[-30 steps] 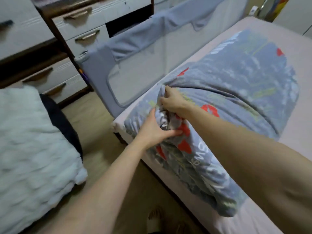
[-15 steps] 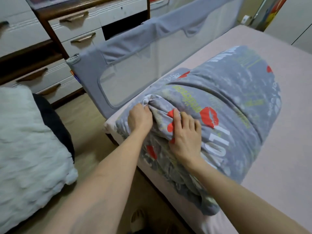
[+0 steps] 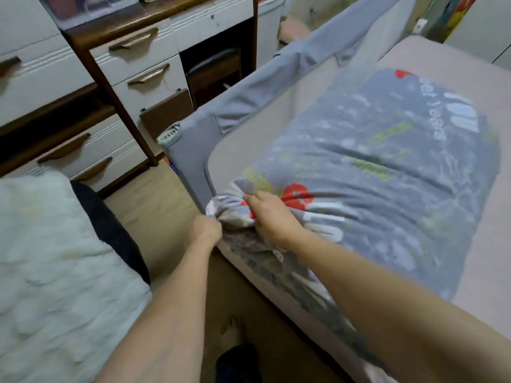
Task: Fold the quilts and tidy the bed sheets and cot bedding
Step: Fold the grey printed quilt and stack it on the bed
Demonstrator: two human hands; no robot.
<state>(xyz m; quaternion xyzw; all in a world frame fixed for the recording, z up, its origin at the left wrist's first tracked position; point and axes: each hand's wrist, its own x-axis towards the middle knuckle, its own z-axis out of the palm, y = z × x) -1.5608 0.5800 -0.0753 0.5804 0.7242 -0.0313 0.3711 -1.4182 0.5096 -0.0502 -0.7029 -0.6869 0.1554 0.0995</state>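
Head cam looks down at a grey printed quilt (image 3: 373, 172), rolled into a fat, soft bundle on the bed's pinkish sheet (image 3: 492, 244), right beside the grey mesh bed rail (image 3: 249, 106). Left hand (image 3: 206, 230) is fisted tight on the bunched corner at the mattress edge. Right hand (image 3: 269, 214) pinches a fold just above it. Fluffy white blanket (image 3: 49, 272) sits off left, white drawers (image 3: 132, 59) behind.

The quilt (image 3: 381, 172) lies on the bed (image 3: 484, 244), beside the bed rail (image 3: 249, 100) on its left. Drawers (image 3: 132, 78) stand beyond the rail; a pillow (image 3: 49, 272) lies far left.
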